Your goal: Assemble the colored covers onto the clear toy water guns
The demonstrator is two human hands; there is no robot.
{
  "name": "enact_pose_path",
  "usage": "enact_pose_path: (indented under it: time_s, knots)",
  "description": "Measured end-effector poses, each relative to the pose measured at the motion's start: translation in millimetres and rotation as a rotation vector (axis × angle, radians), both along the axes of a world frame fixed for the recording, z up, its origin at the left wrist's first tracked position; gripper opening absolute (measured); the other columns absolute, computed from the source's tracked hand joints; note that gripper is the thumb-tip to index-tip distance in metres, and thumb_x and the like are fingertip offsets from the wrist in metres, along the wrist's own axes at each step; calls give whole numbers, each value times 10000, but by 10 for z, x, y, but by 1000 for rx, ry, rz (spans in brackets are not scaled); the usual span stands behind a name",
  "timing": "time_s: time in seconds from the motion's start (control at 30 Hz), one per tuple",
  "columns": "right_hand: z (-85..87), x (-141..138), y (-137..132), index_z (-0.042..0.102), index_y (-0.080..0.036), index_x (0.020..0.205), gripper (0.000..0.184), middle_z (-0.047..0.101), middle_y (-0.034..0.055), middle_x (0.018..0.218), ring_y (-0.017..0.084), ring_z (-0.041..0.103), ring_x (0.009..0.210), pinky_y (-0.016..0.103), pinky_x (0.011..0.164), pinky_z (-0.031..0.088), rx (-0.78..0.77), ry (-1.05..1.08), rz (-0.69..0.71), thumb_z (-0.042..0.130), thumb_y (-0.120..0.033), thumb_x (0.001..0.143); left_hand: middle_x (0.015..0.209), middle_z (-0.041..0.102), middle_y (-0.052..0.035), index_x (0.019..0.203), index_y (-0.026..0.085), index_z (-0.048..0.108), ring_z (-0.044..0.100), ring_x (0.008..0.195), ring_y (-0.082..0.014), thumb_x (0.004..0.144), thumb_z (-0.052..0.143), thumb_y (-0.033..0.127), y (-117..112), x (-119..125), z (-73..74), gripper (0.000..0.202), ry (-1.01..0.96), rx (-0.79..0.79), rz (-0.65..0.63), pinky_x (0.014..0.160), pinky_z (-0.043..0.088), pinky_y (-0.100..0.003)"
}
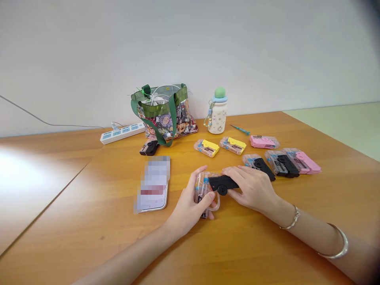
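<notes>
My left hand [190, 206] grips a small clear plastic case [204, 190] with orange and blue parts inside, holding it down on the wooden table [89, 221]. My right hand [252, 186] is closed on the black piece [222, 184] that sticks out of that case to the right. Both hands meet at the middle of the table. Just beyond my right hand lie two similar clear cases with black pieces [258, 163] [282, 163].
A phone [154, 184] lies left of my hands. Further back lie two yellow cases [207, 147] [233, 145], two pink ones [264, 141] [304, 160], a small black device [149, 147], a screwdriver [241, 129], a bottle [218, 111], a clear tote bag [163, 113] and a power strip [122, 132].
</notes>
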State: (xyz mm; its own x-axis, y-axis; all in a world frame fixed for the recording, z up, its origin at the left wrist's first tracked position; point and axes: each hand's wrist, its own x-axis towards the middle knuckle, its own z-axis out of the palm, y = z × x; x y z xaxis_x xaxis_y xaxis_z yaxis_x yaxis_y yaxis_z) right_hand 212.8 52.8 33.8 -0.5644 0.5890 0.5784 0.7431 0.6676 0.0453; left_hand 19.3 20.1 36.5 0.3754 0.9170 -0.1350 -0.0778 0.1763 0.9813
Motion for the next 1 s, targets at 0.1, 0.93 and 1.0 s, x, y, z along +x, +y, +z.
enact_pose_path:
  time_s: [0.1,0.93,1.0]
  knots:
    - [2,-2,-4,596,-178,821,147,674,63,673,213,608,607,315,619,410,21,-58,-20,461,-238,815,719,531,47,1246,253,311,556,507,-88,797,620,409,10,6,11,566,2,-35,8,496,531,-235]
    - [58,127,158,550,-207,868,139,688,26,750,209,626,672,296,614,438,-487,392,-126,487,-320,816,861,596,6,1187,270,392,588,713,-147,871,537,325,-27,-64,-53,352,237,214,-124,684,475,-272]
    - [55,119,152,557,-204,871,129,699,34,791,213,635,701,306,645,450,-519,393,-96,497,-303,815,935,616,-6,1202,287,450,589,800,-176,851,563,316,-23,-78,-17,370,401,326,-176,734,458,-287]
